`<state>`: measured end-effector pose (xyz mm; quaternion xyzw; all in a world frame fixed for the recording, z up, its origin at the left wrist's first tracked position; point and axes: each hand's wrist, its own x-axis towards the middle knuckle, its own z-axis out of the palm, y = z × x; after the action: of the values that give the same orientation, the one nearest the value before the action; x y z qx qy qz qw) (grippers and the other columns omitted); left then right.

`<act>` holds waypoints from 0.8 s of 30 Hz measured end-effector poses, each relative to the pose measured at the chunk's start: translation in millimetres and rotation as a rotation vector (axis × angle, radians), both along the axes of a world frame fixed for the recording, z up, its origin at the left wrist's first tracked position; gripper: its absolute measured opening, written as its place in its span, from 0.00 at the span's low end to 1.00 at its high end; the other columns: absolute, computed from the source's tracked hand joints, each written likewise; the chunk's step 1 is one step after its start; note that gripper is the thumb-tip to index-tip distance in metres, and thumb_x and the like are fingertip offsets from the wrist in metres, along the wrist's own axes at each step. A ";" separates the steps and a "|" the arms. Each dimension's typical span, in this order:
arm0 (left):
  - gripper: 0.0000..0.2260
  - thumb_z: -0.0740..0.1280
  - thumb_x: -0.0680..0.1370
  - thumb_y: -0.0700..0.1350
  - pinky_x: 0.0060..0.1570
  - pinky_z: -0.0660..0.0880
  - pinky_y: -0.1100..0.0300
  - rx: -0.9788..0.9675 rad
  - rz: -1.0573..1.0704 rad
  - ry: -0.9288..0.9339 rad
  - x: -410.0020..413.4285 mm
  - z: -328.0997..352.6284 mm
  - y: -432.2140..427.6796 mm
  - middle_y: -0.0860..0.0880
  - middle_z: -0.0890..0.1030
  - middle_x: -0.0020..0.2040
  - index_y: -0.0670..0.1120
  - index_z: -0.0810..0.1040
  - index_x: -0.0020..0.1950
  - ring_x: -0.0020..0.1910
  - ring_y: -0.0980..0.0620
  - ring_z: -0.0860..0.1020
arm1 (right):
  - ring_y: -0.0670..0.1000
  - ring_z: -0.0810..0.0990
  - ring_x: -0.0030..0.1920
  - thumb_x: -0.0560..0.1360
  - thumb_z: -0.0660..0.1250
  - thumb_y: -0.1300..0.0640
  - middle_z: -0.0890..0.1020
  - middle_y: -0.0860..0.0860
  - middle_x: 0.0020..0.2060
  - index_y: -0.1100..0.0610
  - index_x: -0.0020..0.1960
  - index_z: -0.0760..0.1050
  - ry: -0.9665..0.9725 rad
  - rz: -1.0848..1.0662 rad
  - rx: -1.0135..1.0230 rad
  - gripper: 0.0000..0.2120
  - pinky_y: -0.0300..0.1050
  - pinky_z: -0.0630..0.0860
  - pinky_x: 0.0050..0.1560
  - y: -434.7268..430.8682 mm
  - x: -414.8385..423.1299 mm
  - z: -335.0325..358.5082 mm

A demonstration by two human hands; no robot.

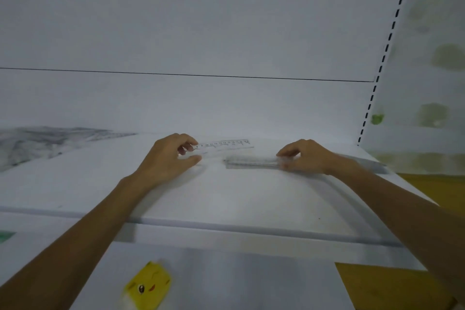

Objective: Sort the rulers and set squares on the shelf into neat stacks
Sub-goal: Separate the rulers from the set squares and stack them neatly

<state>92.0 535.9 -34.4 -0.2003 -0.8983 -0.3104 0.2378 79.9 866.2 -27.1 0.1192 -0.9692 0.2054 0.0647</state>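
A clear plastic ruler [226,145] with black numbers lies flat near the back of the white shelf [226,196]. My left hand [171,158] pinches its left end between thumb and curled fingers. In front of it and further right lies a small stack of clear rulers [251,161]. My right hand [304,157] grips that stack's right end with curled fingers and thumb. Motion blur hides how many rulers are in the stack.
The shelf's front edge [251,228] runs across below my forearms. A yellow cartoon-face item [148,284] lies on the lower level at the front. A slotted upright [385,58] stands at the right, beside a pale wall with green spots. Grey smudges mark the shelf's far left.
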 end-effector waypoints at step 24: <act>0.09 0.66 0.76 0.46 0.52 0.68 0.59 -0.002 -0.119 -0.137 -29.3 6.0 124.1 0.49 0.78 0.52 0.47 0.77 0.54 0.53 0.51 0.74 | 0.48 0.68 0.62 0.78 0.58 0.47 0.73 0.47 0.62 0.51 0.62 0.71 0.204 0.061 0.052 0.15 0.43 0.65 0.64 -26.4 99.0 -31.2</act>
<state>62.7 660.0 -28.5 -0.2320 -0.8993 -0.3362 0.1566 178.9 839.8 -58.3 0.1706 -0.9585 0.1688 0.1538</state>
